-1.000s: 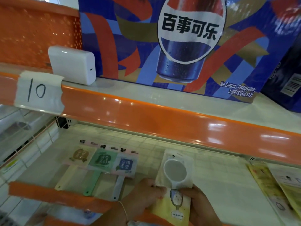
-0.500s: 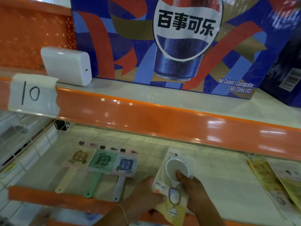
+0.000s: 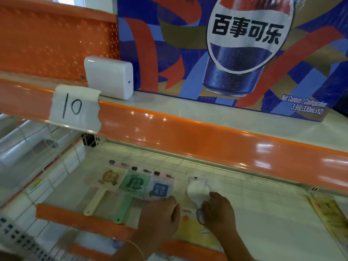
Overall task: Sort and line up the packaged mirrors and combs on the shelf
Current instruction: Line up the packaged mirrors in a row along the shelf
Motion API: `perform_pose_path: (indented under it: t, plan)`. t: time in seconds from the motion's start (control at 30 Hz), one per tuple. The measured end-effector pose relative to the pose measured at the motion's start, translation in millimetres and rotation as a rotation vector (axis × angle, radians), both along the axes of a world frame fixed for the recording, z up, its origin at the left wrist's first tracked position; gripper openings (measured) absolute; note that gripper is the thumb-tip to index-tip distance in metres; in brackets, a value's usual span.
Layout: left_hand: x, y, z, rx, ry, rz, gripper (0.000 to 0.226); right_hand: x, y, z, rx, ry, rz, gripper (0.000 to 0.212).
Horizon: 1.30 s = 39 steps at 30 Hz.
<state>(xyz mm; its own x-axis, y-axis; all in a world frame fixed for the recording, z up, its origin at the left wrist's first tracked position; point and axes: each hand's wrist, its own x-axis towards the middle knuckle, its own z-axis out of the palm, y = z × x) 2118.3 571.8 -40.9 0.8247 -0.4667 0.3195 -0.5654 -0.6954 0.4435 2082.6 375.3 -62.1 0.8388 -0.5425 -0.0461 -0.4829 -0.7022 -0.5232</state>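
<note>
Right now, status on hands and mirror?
Both hands on white mirror pack: left hand at its edge, right hand over the handle. Pack flat beside blue mirror. Nothing in the way.

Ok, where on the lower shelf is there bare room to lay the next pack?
Bare shelf floor lies between the white mirror pack under the right hand and the yellow packs at the right edge. The strip behind the row is free too. The left is crowded: three touching comb packs, with the left hand alongside.
</note>
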Motion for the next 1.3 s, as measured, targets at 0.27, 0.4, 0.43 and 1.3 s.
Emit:
perform_pose_path:
  t: [0.27, 0.4, 0.43, 1.3]
  plan:
    - [29.6, 50.8, -33.3, -0.248, -0.212, -0.099, 0.018, -8.6, 15.1, -13.2, -0.185, 0.031, 0.187, 0.075]
    - [27.9, 54.4, -44.3, -0.222, -0.200, -0.121, 0.018, -8.0, 19.0, -19.8, -0.205, 0.013, 0.197, 0.075]
    - [27.6, 54.2, -45.0, -0.209, -0.195, -0.113, 0.020, -8.4, 20.0, -21.2, -0.205, 0.023, 0.202, 0.075]
    - [24.6, 52.7, -46.8, -0.096, -0.273, -0.140, 0.018, -13.2, 37.0, -21.6, -0.172, -0.254, 0.159, 0.028]
